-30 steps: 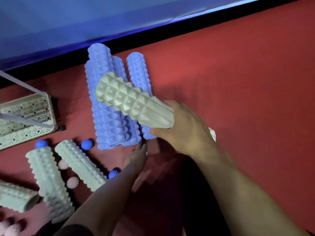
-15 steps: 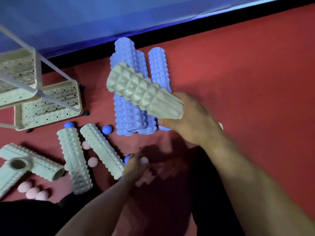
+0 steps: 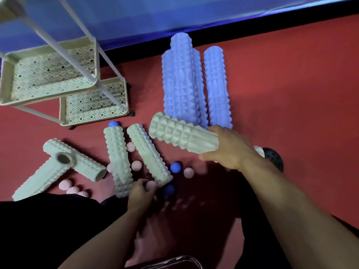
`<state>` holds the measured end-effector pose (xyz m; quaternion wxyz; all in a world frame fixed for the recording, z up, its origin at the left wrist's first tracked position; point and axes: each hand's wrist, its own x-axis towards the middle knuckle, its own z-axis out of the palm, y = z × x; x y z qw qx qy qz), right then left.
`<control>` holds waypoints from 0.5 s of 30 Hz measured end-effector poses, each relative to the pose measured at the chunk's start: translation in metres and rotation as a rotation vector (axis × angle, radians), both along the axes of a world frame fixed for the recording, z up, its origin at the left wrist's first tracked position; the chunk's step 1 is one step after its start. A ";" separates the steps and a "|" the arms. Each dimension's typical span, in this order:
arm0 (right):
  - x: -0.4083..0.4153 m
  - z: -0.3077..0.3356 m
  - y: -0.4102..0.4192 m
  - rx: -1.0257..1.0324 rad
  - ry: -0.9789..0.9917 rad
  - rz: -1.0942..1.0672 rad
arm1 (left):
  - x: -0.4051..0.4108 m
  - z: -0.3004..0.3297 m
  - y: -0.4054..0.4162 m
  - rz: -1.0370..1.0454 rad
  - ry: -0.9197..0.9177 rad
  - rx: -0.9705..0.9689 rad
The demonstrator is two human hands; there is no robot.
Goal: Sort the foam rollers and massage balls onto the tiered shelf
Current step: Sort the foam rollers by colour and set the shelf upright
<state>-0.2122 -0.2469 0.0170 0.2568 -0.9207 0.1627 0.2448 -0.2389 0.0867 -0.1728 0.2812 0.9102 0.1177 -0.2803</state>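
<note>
Only the head view is given. Over the last second the tiered shelf (image 3: 64,80) has come into the upper left of the frame, where a second ago only a corner of one tray showed. The right hand (image 3: 231,148) still grips the pale green roller (image 3: 182,135) by its right end, now carried lower and further left, toward the shelf side. The left hand (image 3: 140,193) has dropped from the foot of the blue rollers to the lower middle of the frame, its fingers curled round a pink spiky ball (image 3: 151,185). This looks like both hands being loaded for a trip to the shelf; nothing lies on its trays yet, so the sorting has barely begun.

The held roller is a short, hollow-looking cylinder covered in raised pyramid bumps, tilted with its free end up and to the left. It hangs above the red floor (image 3: 291,84), in front of the stacked blue rollers (image 3: 186,84). Four more pale green rollers (image 3: 116,162) lie scattered at lower left, with small pink and blue balls (image 3: 175,167) among them. A dark perforated round object (image 3: 274,159) sits behind the right wrist.
</note>
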 end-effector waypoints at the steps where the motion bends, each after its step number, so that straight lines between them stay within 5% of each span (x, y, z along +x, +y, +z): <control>1: -0.003 -0.005 0.002 -0.013 0.020 0.001 | 0.000 -0.002 0.005 -0.017 0.017 0.029; 15: -0.006 -0.156 -0.009 -0.209 0.126 0.128 | 0.012 -0.049 0.028 -0.136 0.016 0.056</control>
